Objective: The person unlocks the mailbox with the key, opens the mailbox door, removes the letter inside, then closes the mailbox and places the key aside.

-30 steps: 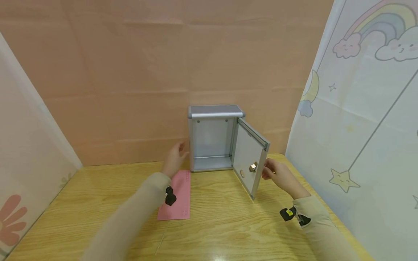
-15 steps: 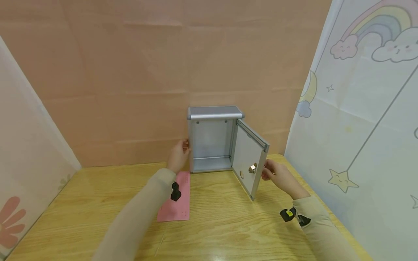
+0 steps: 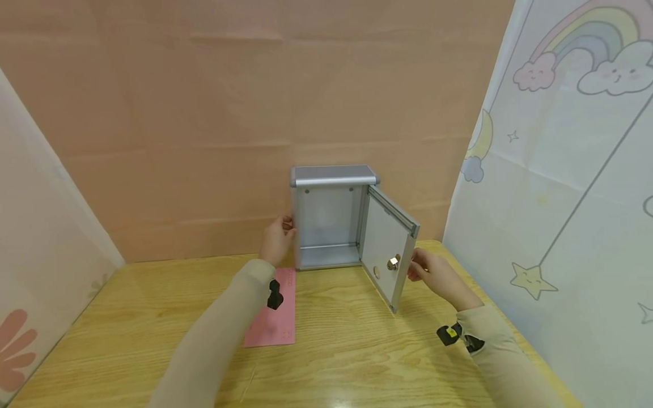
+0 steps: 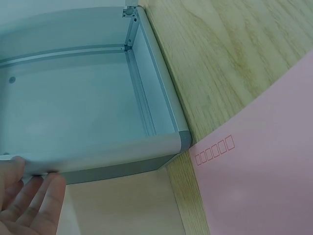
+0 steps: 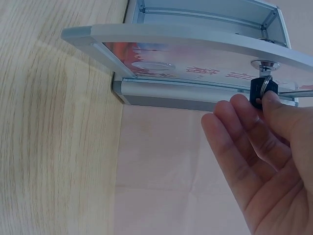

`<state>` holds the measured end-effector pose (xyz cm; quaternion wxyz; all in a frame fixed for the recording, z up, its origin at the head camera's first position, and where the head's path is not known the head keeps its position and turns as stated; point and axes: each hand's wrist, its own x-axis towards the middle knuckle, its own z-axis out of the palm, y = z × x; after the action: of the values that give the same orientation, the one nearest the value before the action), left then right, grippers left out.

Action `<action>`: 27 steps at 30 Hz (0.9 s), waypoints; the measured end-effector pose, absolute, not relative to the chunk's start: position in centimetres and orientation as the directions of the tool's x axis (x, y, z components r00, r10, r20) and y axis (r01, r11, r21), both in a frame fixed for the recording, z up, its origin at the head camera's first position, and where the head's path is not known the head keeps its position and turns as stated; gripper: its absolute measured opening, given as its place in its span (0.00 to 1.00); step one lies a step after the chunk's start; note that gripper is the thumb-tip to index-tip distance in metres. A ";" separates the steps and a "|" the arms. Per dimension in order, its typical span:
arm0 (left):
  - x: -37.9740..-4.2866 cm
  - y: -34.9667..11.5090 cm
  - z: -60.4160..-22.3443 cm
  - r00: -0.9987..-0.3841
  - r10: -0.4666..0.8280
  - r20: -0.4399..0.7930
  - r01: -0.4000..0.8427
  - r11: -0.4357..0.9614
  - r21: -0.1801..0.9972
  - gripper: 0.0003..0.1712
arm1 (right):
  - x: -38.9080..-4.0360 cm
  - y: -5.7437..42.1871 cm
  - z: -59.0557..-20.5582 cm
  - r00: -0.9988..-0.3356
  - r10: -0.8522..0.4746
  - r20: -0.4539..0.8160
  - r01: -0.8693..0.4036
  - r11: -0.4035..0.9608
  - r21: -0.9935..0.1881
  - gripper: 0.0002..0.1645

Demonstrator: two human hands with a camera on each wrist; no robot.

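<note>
A silver metal mailbox (image 3: 334, 175) stands upright against the back wall, its door (image 3: 380, 232) swung out to the right. Its inside, with two small holes in the back panel, holds nothing visible. My left hand (image 3: 277, 242) grips the box's left side; in the left wrist view the thumb lies at the front edge and the fingers behind it. My right hand (image 3: 433, 275) is at the door's outer face, where it pinches a black-headed key (image 5: 257, 92) that sits in the lock (image 5: 265, 64). A pink envelope (image 3: 285, 323) lies flat, partly under my left forearm.
The wooden table (image 3: 336, 340) meets an orange-brown back wall (image 3: 214, 141). A printed wall sheet (image 3: 571, 187) rises along the right edge, another on the left. A thin pale strip (image 3: 248, 382) lies near the front. A second item hangs from the key's ring.
My left hand has come in to the box's left side and now grips it. My right hand stays on the key, and the door keeps its angle. The head view shifts slightly.
</note>
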<state>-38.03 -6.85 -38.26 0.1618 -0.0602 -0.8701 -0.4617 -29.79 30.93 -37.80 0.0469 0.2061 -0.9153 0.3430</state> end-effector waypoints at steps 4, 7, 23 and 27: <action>-38.0 -7.0 -38.2 -0.940 -0.044 0.339 0.254 0.572 0.780 0.17 | -29.9 30.9 -37.8 -0.911 -0.347 0.225 -0.409 0.684 -0.603 0.11; -38.1 -6.9 -38.2 -0.936 -0.039 0.350 0.266 0.574 0.774 0.16 | -30.0 31.0 -37.8 -0.914 -0.341 0.222 -0.403 0.685 -0.607 0.11; -38.1 -6.8 -37.9 -0.952 -0.048 0.301 0.223 0.564 0.795 0.16 | -29.7 30.3 -37.8 -0.907 -0.350 0.233 -0.419 0.694 -0.586 0.08; -38.2 -7.0 -38.0 -0.951 -0.041 0.305 0.228 0.573 0.787 0.16 | -29.4 28.6 -37.3 -0.881 -0.412 0.232 -0.468 0.695 -0.546 0.07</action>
<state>-38.24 -6.98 -37.95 0.1465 -0.0532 -0.8746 -0.4590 -29.40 28.60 -37.33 0.0460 0.2393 -0.9194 0.3088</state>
